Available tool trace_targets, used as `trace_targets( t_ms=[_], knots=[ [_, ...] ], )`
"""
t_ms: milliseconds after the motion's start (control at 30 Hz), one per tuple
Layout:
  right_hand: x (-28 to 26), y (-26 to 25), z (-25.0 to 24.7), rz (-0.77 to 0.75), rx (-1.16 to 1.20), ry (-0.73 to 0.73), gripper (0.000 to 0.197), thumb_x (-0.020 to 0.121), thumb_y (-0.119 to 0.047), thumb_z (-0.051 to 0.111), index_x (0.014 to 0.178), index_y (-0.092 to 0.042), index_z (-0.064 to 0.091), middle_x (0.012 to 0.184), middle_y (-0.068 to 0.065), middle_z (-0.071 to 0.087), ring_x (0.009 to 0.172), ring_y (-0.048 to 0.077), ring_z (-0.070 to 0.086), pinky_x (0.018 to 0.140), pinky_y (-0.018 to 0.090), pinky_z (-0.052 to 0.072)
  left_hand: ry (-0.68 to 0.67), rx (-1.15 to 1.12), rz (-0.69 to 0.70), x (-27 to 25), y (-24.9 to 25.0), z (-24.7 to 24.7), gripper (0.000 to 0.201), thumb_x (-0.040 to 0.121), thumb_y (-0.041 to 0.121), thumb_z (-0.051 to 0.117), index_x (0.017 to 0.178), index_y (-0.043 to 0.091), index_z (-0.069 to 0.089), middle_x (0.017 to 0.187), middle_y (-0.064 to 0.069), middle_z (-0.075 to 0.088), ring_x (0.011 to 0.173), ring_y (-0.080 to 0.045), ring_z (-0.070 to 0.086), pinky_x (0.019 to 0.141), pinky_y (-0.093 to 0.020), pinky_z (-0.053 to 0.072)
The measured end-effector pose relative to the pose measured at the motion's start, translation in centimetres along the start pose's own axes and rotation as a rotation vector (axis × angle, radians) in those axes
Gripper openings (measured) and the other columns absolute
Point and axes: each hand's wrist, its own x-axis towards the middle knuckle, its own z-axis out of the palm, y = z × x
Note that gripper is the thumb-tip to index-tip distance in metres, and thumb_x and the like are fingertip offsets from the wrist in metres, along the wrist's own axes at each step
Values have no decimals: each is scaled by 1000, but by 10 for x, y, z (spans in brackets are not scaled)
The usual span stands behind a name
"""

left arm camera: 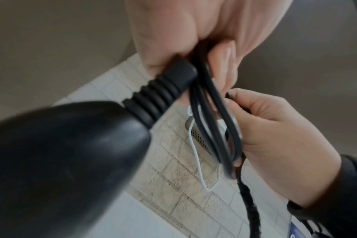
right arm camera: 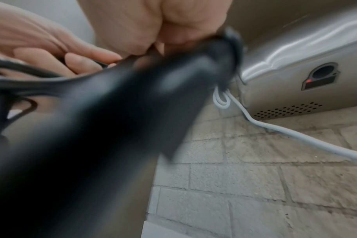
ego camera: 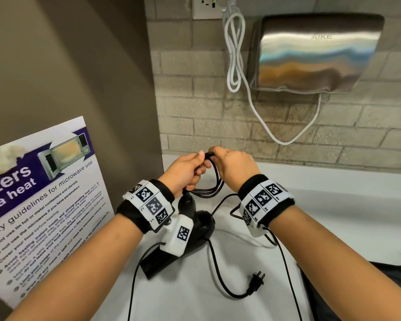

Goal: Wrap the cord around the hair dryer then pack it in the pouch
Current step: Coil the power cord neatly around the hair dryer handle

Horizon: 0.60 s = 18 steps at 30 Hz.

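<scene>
- Head view: seen at frame centre, left hand (ego camera: 187, 172) and right hand (ego camera: 235, 167) raised side by side above a white counter (ego camera: 333, 216), both closed around loops of a thin black power cord (ego camera: 214, 181). Below the left wrist, partly hidden by the wrist camera, a black plastic hair dryer (ego camera: 202, 224), hanging by its cord end from the left hand; whether touching the counter, cannot tell. Lower centre, loose cord trailing to a black two-pin plug (ego camera: 255, 283) lying on the counter. Lower right edge, a dark fabric item (ego camera: 398, 274), not identifiable. Upper right, a steel wall-mounted hand dryer (ego camera: 315, 54) with a white cable (ego camera: 235, 54); left, a printed microwave safety poster (ego camera: 44, 193).
- Left wrist view: dryer body (left arm camera: 61, 161) filling the lower left, its ribbed cord collar held by left fingers (left arm camera: 157, 48) curled tight at top centre; cord loops (left arm camera: 214, 120) pinched in the same hand. Right hand (left arm camera: 275, 136) at centre right, fingers curled round the loops' far end.
- Right wrist view: blurred black dryer (right arm camera: 92, 136) across the left half; right hand (right arm camera: 153, 29) at top clenched on cord; left fingers (right arm camera: 79, 62) at upper left curled over cord strands (right arm camera: 31, 77).
</scene>
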Motion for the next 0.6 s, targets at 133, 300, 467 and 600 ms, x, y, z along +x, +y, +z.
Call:
trace_targets(
  t_ms=[133, 300, 467, 600],
  knots=[
    [0, 2, 2, -13, 317, -13, 35, 96, -25, 39, 130, -17, 42, 103, 12, 68, 92, 31, 63, 78, 37, 49, -29, -116, -25, 1, 1, -3, 36, 100, 33, 30, 74, 14, 48, 43, 10, 31, 30, -1, 18, 31, -14, 12],
    [-2, 2, 8, 8, 453, -30, 33, 97, -22, 35, 127, -9, 42, 85, 15, 65, 75, 32, 61, 71, 41, 50, -107, -276, -52, 2, -3, -8, 34, 100, 30, 28, 78, 13, 49, 43, 9, 34, 28, -2, 20, 30, -16, 15],
    [3, 1, 6, -35, 279, 16, 34, 97, -24, 34, 128, -13, 43, 91, 19, 67, 85, 36, 62, 70, 37, 46, -183, -216, -141, -1, 5, -9, 38, 95, 40, 30, 69, 16, 45, 38, 9, 28, 27, -4, 21, 34, -19, 20],
    [2, 2, 4, -76, 337, 48, 32, 96, -27, 38, 124, -15, 47, 84, 14, 67, 79, 33, 62, 64, 33, 42, -89, -159, -97, -3, 2, -2, 44, 94, 45, 35, 59, 19, 35, 36, 11, 20, 28, -4, 15, 33, -18, 15]
  ],
)
